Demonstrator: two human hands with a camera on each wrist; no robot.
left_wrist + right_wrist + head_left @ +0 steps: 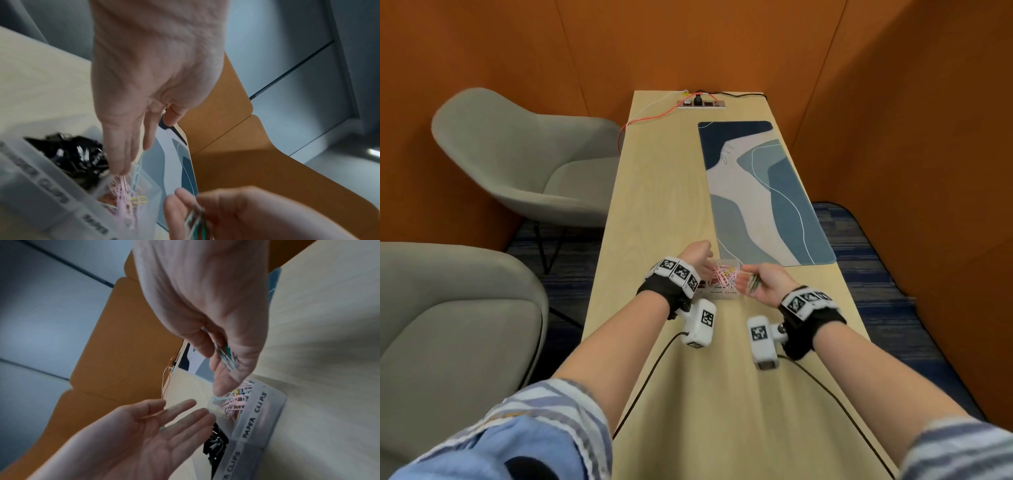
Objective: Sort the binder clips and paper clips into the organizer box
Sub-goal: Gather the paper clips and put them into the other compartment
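Note:
A clear organizer box (722, 294) sits on the wooden table, in front of both hands. Its left compartment holds black binder clips (76, 155). The right one, labelled PAPER CLIPS (255, 415), holds pink and yellow paper clips (722, 275). My left hand (700, 255) hovers over the box with straight, spread fingers (121, 162) and an empty palm (144, 434). Just right of the box, my right hand (763, 281) pinches a small bunch of green and blue paper clips (226, 356) between thumb and fingers above the paper-clip compartment.
A blue patterned desk mat (763, 198) lies beyond the box on the right half of the table (654, 205). A power strip (701, 102) with cables sits at the far end. Two grey chairs (524, 164) stand to the left. Orange walls close in all round.

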